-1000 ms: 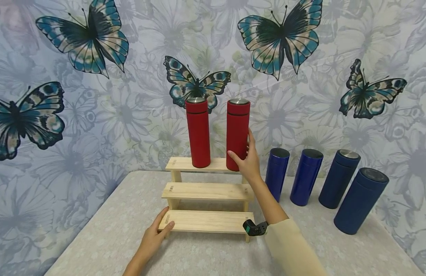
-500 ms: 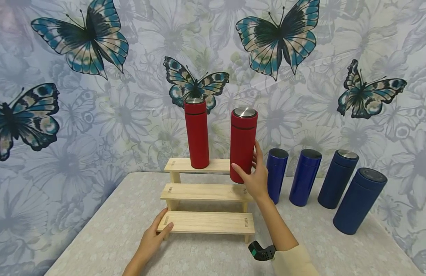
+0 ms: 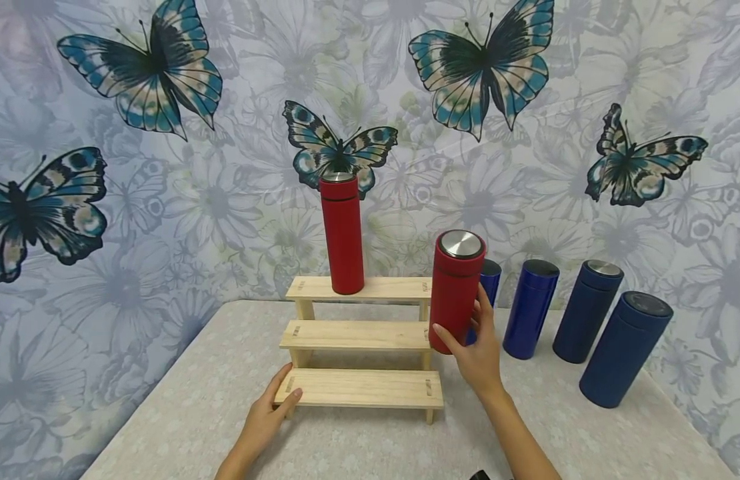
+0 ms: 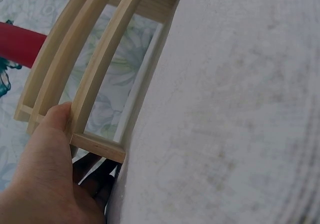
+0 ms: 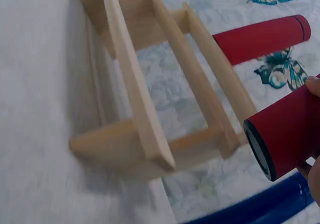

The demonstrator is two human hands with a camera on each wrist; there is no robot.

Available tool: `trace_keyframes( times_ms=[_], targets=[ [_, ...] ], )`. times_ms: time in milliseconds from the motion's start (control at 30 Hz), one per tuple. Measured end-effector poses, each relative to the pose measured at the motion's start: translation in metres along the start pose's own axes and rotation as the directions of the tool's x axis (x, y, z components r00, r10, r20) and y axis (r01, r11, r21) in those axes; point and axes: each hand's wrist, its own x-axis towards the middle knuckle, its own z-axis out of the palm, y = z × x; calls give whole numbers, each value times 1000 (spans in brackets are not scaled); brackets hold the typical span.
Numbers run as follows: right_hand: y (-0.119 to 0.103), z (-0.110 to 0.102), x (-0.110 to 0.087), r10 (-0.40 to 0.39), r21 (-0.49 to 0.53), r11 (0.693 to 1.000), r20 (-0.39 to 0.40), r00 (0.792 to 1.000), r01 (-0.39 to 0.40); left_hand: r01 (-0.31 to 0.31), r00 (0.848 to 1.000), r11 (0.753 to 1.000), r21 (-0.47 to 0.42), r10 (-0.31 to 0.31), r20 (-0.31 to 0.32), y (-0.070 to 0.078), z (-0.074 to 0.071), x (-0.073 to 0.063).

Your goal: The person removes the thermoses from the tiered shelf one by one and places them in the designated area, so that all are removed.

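In the head view my right hand (image 3: 479, 353) grips a red thermos flask (image 3: 455, 293) with a silver lid, its thumb across the front. The flask hangs in the air just right of the wooden three-tier stand (image 3: 358, 388), and the right wrist view shows its dark-rimmed base (image 5: 260, 151). A second red flask (image 3: 343, 240) stands upright on the top tier, left of the middle. My left hand (image 3: 263, 413) holds the left end of the lowest tier, thumb on top; in the left wrist view its fingers go behind the stand's end and are partly hidden.
Right of the stand are two glossy blue flasks, one (image 3: 531, 310) in full view and one (image 3: 491, 280) partly behind the held flask. Two navy flasks (image 3: 588, 312) (image 3: 625, 350) stand farther right. A butterfly-patterned cloth (image 3: 226, 220) hangs behind the light-covered table (image 3: 184, 400).
My right hand has lifted the red flask off the top tier and carried it right, down and towards me. The left hand and the stand stay in place.
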Motion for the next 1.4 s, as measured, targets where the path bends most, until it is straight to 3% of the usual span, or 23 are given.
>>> trace_keyframes(
  times_ms=[167,433,700,1033,1400],
  targets=[
    [15,-27,-8,-11,-75,997,-36,999,8,-1,1000,1000,4,1,0,0,0,0],
    [70,-76,-24,74,-197,976,-96,993,-91,-1,1000,1000,16,1,-6,-3,0,0],
    [92,-111,-40,222,-340,903,-156,962,-263,-4,1000,1000,5,4,-4,-2,-1,1],
    [121,-123,-63,359,-340,856,-152,921,-389,-8,1000,1000,-3,8,13,-3,-2,3],
    [130,-123,-67,404,-319,831,-218,888,-457,-8,1000,1000,-7,8,7,-6,-2,7]
  ],
)
